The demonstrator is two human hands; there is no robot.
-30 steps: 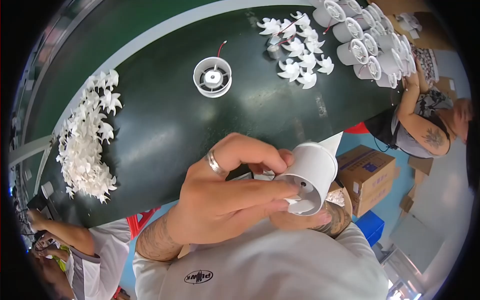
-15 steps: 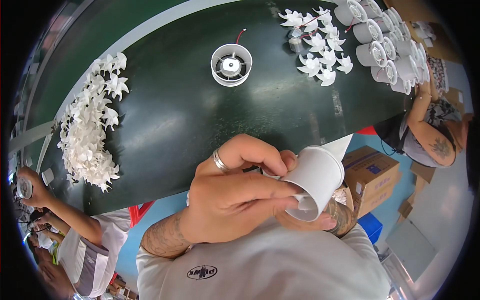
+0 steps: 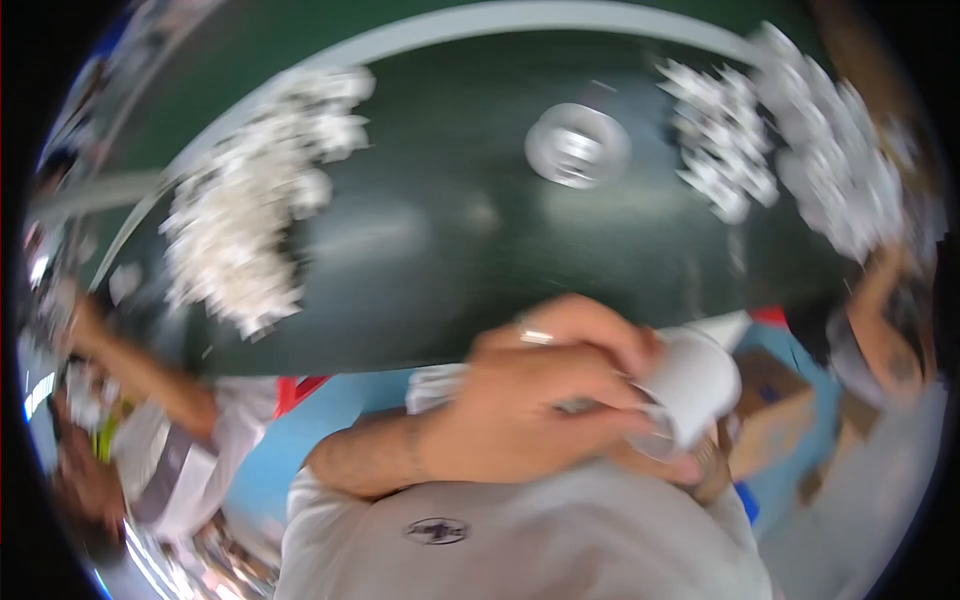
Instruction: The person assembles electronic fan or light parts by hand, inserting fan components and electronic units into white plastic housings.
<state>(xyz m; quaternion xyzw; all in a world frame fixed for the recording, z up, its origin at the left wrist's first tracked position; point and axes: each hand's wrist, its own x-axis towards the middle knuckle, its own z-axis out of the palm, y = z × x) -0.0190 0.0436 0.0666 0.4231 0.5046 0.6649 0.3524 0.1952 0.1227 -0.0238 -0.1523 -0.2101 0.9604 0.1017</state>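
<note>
In front of my chest I hold a white cylindrical fan housing [image 3: 703, 378], tilted with one open end toward my left hand. My left hand [image 3: 565, 395], with a ring on one finger, is closed with its fingertips at the rim and mouth of the housing. My right hand [image 3: 682, 467] grips the housing from below and behind; most of it is hidden. What lies inside the mouth is blurred. Beyond my hands, another white round fan housing [image 3: 577, 147] stands on the dark green table [image 3: 430, 260].
A heap of white fan blades [image 3: 235, 205] lies at the left, a smaller group of blades [image 3: 722, 130] at the right. White housings [image 3: 830, 150] are massed at the far right. A co-worker's arm [image 3: 150, 370] shows at left, another person's arm [image 3: 885, 330] at right. Cardboard boxes [image 3: 775, 405] stand below.
The view has swung and blurred, so the table items sit farther right in it. Both my hands stay on the housing.
</note>
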